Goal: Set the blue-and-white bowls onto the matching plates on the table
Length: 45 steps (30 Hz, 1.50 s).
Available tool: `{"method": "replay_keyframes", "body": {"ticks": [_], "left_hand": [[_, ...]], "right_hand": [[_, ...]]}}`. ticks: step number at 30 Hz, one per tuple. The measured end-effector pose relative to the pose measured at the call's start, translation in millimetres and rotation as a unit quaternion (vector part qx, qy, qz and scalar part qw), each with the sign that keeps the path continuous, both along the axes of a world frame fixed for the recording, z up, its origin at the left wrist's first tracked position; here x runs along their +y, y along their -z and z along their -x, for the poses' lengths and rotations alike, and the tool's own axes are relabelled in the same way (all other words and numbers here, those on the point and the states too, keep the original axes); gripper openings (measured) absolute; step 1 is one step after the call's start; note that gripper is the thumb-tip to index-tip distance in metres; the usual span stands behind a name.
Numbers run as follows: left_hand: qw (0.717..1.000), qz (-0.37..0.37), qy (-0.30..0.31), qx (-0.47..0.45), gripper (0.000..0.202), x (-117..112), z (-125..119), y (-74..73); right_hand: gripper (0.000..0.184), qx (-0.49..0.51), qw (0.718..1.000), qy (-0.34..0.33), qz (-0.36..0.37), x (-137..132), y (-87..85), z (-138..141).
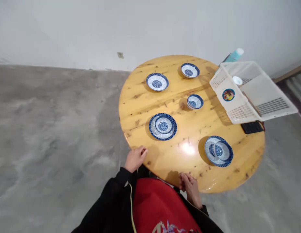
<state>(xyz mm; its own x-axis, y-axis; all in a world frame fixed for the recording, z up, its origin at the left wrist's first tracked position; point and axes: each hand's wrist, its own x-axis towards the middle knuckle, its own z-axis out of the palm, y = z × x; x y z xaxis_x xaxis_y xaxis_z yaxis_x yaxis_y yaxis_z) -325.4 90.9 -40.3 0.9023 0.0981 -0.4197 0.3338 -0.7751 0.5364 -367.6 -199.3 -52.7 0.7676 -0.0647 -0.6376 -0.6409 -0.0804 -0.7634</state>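
1. Left hand point(135, 158) rests on the near-left rim of the round wooden tabletop point(189, 152) – fingers curled loosely over the edge, holding nothing.
2. Right hand point(189, 187) sits at the near edge of the tabletop, fingers together and bent against the rim, also holding nothing.
3. Nearest dish to the left hand: a blue-and-white plate with a small bowl on it point(162, 126), just beyond the hand toward the tabletop middle, not touched.
4. Nearest dish to the right hand: a second plate with a bowl tilted in it point(218, 151), to the right and a bit further in, apart from the hand.
5. Small blue-and-white bowl point(195, 101) stands alone near the centre.
6. Two more shallow dishes at the far side – one far left point(157, 81), one far middle point(190, 70).
7. White plastic basket point(252, 92) sits on the right side of the tabletop, overhanging the edge; round colourful sticker on its near wall, a small white cup point(237, 80) inside.
8. Dark flat object point(251, 127) lies partly under the basket's near corner – cannot tell what it is.
9. Teal bottle with white cap point(234, 55) behind the basket.
10. Person wears black sleeves and a red front; grey concrete floor point(55, 136) around, white wall behind.
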Motion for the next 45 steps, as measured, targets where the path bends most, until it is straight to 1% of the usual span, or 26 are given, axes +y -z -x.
{"method": "replay_keyframes", "body": {"ticks": [2, 4, 7, 10, 13, 16, 19, 22, 25, 26, 28, 30, 32, 35, 38, 40, 42, 43, 45], "left_hand": [[1.000, 0.007, 0.024, 0.019, 0.025, -25, 25, -2.0], [0.999, 0.010, 0.041, 0.030, 0.024, -47, 47, -6.6], [0.997, 0.018, 0.060, 0.035, 0.025, -71, 74, -14.1], [0.996, 0.027, 0.081, 0.026, 0.027, -86, 100, -17.2], [0.996, 0.016, 0.086, 0.010, 0.026, -91, 121, -15.0], [0.996, 0.003, 0.083, -0.016, 0.024, -89, 131, -11.8], [0.995, 0.001, 0.089, -0.050, 0.024, -81, 129, -10.4], [0.991, 0.009, 0.104, -0.078, 0.023, -67, 123, -10.5], [0.988, 0.023, 0.125, -0.091, 0.022, -38, 118, -10.8], [0.987, 0.026, 0.129, -0.092, 0.022, -24, 118, -10.9], [0.987, 0.027, 0.126, -0.091, 0.021, 12, 119, -10.7], [0.990, 0.023, 0.101, -0.094, 0.021, 55, 122, -9.6], [0.993, 0.016, 0.065, -0.096, 0.023, 102, 127, -7.5], [0.996, 0.009, 0.015, -0.088, 0.025, 170, 137, -3.8], [0.996, 0.020, -0.024, -0.081, 0.028, 227, 146, -1.5], [0.995, 0.029, -0.044, -0.079, 0.028, 255, 149, -0.7], [0.995, 0.040, -0.054, -0.075, 0.029, 275, 146, 0.5], [0.995, 0.050, -0.054, -0.072, 0.029, 281, 142, 1.4], [0.994, 0.073, -0.041, -0.068, 0.029, 290, 130, 3.7]], "right_hand": [[0.042, 0.028, 0.998, 0.011, -0.052, -8, 6.5, 19], [0.041, 0.028, 0.996, 0.019, -0.077, -14, 8.1, 29], [0.038, -0.010, 0.997, 0.038, -0.073, -23, 7.0, 30], [0.036, -0.026, 0.996, 0.050, -0.072, -28, 7.7, 27], [0.038, -0.020, 0.995, 0.045, -0.081, -27, 10.8, 29], [0.040, -0.009, 0.995, 0.032, -0.096, -20, 13.5, 37], [0.040, -0.002, 0.994, 0.019, -0.106, -11, 15.8, 49], [0.038, 0.013, 0.994, 0.010, -0.105, 1, 20.3, 59], [0.038, 0.011, 0.995, 0.006, -0.097, 23, 25.1, 61], [0.038, 0.006, 0.995, 0.007, -0.095, 35, 25.9, 60], [0.038, 0.002, 0.996, 0.015, -0.091, 65, 24.8, 54], [0.037, 0.008, 0.996, 0.026, -0.089, 105, 19.9, 47], [0.037, 0.014, 0.996, 0.020, -0.086, 153, 12.2, 39], [0.037, -0.001, 0.996, -0.017, -0.089, 229, 0.2, 34], [0.035, -0.010, 0.992, -0.072, -0.100, 293, -6.9, 35], [0.035, -0.006, 0.989, -0.110, -0.098, 322, -8.7, 36], [0.034, -0.009, 0.988, -0.131, -0.084, 341, -9.0, 35], [0.033, -0.014, 0.988, -0.131, -0.075, 347, -8.7, 34], [0.030, -0.026, 0.992, -0.110, -0.058, 356, -7.5, 29]]}}
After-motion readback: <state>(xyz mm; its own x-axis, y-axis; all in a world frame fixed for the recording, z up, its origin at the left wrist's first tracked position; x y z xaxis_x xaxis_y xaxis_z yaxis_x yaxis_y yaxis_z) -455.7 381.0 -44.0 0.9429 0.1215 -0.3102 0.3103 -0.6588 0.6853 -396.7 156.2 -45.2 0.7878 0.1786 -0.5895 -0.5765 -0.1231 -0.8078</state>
